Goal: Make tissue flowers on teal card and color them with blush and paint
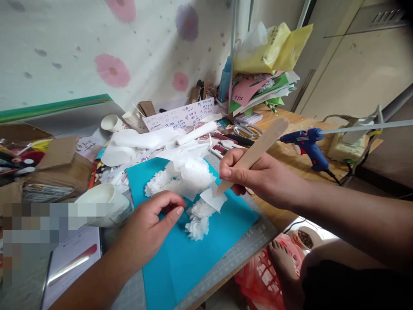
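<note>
My right hand [248, 172] grips a flat wooden craft stick [254, 153], its narrow lower end against a small square of white tissue paper [214, 199]. That square lies over a ruffled clump of white tissue paper [197, 220] on a blue sheet [174, 262]. Just left of the clump is my left hand [158, 221], fingers curled and thumb close to the index finger; whatever may be between them is hidden. A larger ruffled mass of white tissue [180, 176], with loose squares on top, sits behind both hands.
A grey cutting mat [238, 254] lies under the blue sheet. To the right stands a blue hot glue gun [306, 144] beside a power strip [350, 144]. Scissors [247, 130], paper rolls [196, 132] and paper cups [111, 123] crowd the back. A cardboard box [54, 168] and a large cup [103, 204] are left.
</note>
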A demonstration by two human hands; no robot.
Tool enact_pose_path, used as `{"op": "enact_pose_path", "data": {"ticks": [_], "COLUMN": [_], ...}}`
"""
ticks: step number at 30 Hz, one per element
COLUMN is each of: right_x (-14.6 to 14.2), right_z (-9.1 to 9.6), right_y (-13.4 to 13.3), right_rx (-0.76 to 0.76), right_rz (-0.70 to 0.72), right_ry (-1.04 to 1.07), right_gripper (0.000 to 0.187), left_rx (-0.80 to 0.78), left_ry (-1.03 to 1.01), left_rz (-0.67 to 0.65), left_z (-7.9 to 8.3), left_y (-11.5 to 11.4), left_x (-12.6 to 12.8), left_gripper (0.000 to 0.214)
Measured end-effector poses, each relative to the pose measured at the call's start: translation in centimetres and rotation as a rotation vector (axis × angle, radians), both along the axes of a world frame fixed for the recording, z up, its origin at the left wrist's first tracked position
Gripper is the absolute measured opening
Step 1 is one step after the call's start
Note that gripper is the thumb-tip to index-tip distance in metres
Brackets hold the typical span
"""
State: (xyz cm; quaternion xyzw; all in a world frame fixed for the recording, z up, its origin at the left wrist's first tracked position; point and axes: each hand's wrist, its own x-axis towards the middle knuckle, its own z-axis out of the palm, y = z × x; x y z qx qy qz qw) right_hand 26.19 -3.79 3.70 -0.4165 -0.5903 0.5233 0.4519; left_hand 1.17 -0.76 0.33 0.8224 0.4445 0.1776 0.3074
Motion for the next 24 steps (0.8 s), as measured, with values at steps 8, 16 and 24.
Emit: {"op": "enact_pose_path", "data": {"ticks": [8, 16, 24], "right_x": [1.3, -0.2, -3.1], "right_z": [-1.7, -1.4, -1.3], "right_y": [0.3, 0.8, 0.6], "right_rx": [-0.138, -0.094, 0.217], "right_rz": [0.003, -0.003, 0.201], "right_ry": [0.115, 0.063, -0.453], "right_gripper": [0.015, 0.021, 0.009], "left_rx": [0.311, 0.316, 0.296], "left_ry": [0.102, 0.165, 0.107], "left_rz": [-0.286, -0.408, -0.419], "left_z": [-0.3, 0.1, -0.1], "left_y": [-1.4, -1.4, -1.4], "left_x": [-0.3, -0.3, -0.2], "left_gripper": [0.016, 0.023, 0.021]}}
